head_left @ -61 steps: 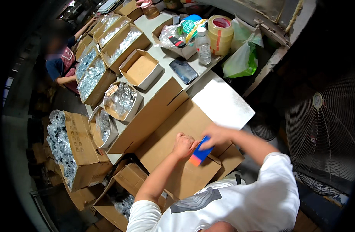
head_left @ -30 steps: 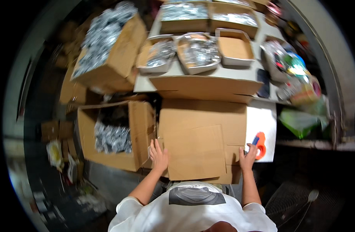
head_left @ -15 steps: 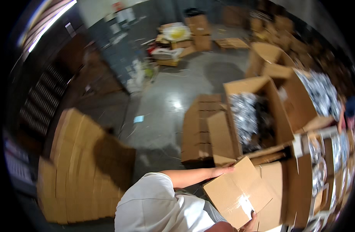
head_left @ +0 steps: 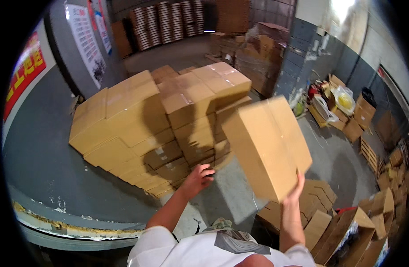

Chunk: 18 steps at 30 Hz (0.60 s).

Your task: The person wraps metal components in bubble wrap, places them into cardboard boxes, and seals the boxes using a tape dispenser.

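Carried box: a sealed brown cardboard box [head_left: 267, 149] with clear tape along its top seam, tilted, up in the air at right of centre, between the person and the stack.
Right hand: the right hand [head_left: 295, 189] is under the box's near lower corner, fingers spread up against the cardboard; it touches the box, but I cannot tell whether it grips or only props it.
Left hand: the left hand [head_left: 198, 177] is open, fingers loosely apart, clear of the box and holding nothing; it hangs in front of the lower rows of the stack.
Hands to each other: well apart, the box's lower edge between them.
Stack: a big stack of sealed cardboard boxes [head_left: 155, 129] several rows high on the grey floor [head_left: 44, 169], just beyond the left hand; the arm's shadow lies across its middle.
Floor, right: flattened cardboard sheets [head_left: 318, 196] lie below the carried box; open cartons [head_left: 347, 231] stand at lower right.
Background: more cardboard stacks [head_left: 244, 49] by the far wall, and a yellow-filled bag [head_left: 344, 100] among clutter at right.
Wall, left: a red banner [head_left: 24, 73] and a white poster [head_left: 86, 40].
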Tool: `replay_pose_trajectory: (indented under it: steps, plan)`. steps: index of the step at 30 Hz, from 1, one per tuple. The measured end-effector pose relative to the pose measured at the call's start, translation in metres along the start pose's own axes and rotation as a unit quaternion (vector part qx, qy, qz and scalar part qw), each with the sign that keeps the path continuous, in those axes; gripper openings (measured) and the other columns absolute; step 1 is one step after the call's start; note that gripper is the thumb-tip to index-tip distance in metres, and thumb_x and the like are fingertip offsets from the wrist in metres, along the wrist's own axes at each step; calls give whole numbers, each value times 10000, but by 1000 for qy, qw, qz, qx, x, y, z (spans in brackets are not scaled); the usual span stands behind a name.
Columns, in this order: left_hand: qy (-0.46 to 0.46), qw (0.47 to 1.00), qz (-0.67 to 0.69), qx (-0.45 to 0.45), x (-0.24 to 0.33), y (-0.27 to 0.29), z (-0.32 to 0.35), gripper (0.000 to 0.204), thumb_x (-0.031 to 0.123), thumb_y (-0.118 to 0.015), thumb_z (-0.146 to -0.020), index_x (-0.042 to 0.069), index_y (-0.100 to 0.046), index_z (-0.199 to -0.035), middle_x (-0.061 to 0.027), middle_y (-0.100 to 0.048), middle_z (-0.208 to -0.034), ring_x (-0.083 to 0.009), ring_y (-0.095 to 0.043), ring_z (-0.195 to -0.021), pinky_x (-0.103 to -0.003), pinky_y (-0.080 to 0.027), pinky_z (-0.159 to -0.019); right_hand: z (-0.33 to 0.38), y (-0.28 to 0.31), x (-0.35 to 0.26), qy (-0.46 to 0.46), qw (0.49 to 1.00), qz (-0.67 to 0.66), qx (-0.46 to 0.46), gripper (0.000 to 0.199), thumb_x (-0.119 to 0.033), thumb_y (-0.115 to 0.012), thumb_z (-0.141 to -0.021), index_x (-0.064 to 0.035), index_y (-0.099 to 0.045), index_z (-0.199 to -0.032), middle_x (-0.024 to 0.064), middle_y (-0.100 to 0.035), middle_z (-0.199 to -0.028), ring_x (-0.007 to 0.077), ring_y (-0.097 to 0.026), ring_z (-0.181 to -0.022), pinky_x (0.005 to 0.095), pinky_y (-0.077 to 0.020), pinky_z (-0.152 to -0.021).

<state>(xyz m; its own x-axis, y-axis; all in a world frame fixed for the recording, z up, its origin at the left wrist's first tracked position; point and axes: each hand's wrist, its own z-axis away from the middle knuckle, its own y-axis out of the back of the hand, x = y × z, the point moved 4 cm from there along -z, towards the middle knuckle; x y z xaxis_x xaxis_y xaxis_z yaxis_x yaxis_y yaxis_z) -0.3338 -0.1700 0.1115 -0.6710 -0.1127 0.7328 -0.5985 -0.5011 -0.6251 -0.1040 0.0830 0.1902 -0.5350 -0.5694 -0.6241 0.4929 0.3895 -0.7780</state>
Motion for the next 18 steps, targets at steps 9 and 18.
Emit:
replay_pose_trajectory:
  steps: [9,18]
  plan:
    - [-25,914,194,356,-82,143,143,275,385,-462,-911,142,-472,-1040,-71,-576,-976,-208,-523,-773,-324,-400,-660,-171,-295,207,-162,981,108,-4,1126,-395,-700,-754,-344,231,-1387,131,-1,-1513,391,-113,-1352,688,-147,-986]
    - [67,962,150,219,-106,105,71,266,367,-503,-894,134,-524,-1020,-63,-610,-944,-210,-574,-780,-313,-432,-671,-126,-148,233,-201,917,267,-220,497,-286,-581,-877,-105,-335,-1269,41,-501,-938,113,-486,-715,260,-420,-566]
